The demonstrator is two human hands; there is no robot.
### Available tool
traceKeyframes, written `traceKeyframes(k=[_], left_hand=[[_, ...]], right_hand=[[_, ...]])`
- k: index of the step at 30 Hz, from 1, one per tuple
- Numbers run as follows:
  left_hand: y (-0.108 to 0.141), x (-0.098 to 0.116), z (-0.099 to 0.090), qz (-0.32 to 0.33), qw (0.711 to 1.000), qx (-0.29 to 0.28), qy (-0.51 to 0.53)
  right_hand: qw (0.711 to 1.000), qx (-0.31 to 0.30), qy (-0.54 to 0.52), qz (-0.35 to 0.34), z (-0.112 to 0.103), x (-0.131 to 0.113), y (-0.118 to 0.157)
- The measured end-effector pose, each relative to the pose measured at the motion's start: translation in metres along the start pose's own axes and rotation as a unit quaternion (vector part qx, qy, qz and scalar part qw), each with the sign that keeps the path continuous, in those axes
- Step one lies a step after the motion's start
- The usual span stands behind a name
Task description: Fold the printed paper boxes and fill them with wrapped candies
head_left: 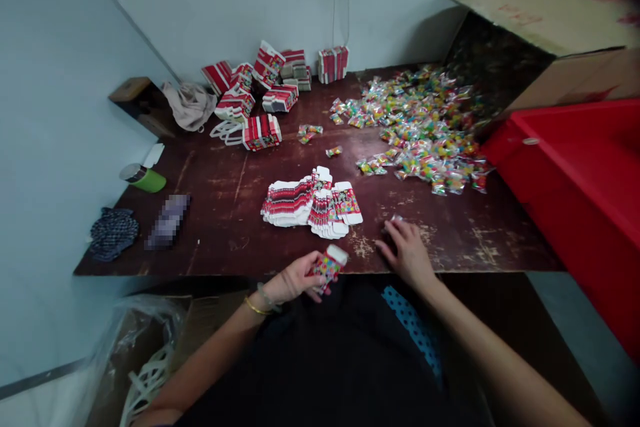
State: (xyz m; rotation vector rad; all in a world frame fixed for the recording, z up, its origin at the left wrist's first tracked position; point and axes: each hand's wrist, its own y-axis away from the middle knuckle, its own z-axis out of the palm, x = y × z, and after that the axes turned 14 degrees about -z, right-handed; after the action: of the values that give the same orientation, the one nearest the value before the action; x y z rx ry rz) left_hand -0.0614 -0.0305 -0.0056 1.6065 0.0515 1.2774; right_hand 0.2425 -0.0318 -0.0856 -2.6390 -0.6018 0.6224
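My left hand (300, 277) is closed around a small red carton (330, 265) with a colourful print and a white flap at its top end. It holds the carton tilted at the table's front edge. To the right, my right hand (407, 253) is low over the table, fingers curled. A shiny clear-wrapped candy (397, 218) shows at its fingertips, mostly hidden by them. Beyond my hands lies a fanned stack of flat red-and-white cartons (290, 203), with more printed flat cartons (345, 203) at its right end.
Many wrapped candies (425, 140) are heaped at the back right, before an open cardboard box (550, 13). A red bin (575, 160) borders the right side. Bundled cartons (263, 132) stand at the back left. A green cup (149, 179) and dark knitted cloth (114, 233) sit left.
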Motion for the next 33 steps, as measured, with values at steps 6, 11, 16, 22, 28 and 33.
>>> traceKeyframes(k=[6, 11, 16, 22, 28, 33], left_hand=[[-0.043, 0.002, 0.029, 0.033, 0.977, -0.009, 0.209], [-0.051, 0.003, 0.046, 0.047, 0.986, -0.024, 0.155], [-0.043, 0.002, 0.054, 0.058, 0.992, -0.025, 0.105], [-0.038, 0.006, 0.056, 0.057, 0.984, -0.045, 0.164], [-0.043, 0.003, 0.06, 0.045, 0.97, 0.005, 0.24], [-0.041, 0.008, 0.051, 0.028, 0.984, 0.001, 0.178]], right_hand=[[0.982, -0.054, -0.181, -0.029, -0.015, -0.064, 0.05], [0.914, 0.006, -0.389, 0.112, -0.049, -0.07, 0.004], [0.928, -0.032, -0.362, 0.085, -0.056, -0.067, -0.04], [0.973, -0.025, -0.222, -0.058, -0.037, -0.071, -0.04], [0.901, 0.042, -0.406, 0.148, -0.032, -0.09, -0.021], [0.664, -0.065, -0.668, 0.329, -0.028, -0.079, -0.022]])
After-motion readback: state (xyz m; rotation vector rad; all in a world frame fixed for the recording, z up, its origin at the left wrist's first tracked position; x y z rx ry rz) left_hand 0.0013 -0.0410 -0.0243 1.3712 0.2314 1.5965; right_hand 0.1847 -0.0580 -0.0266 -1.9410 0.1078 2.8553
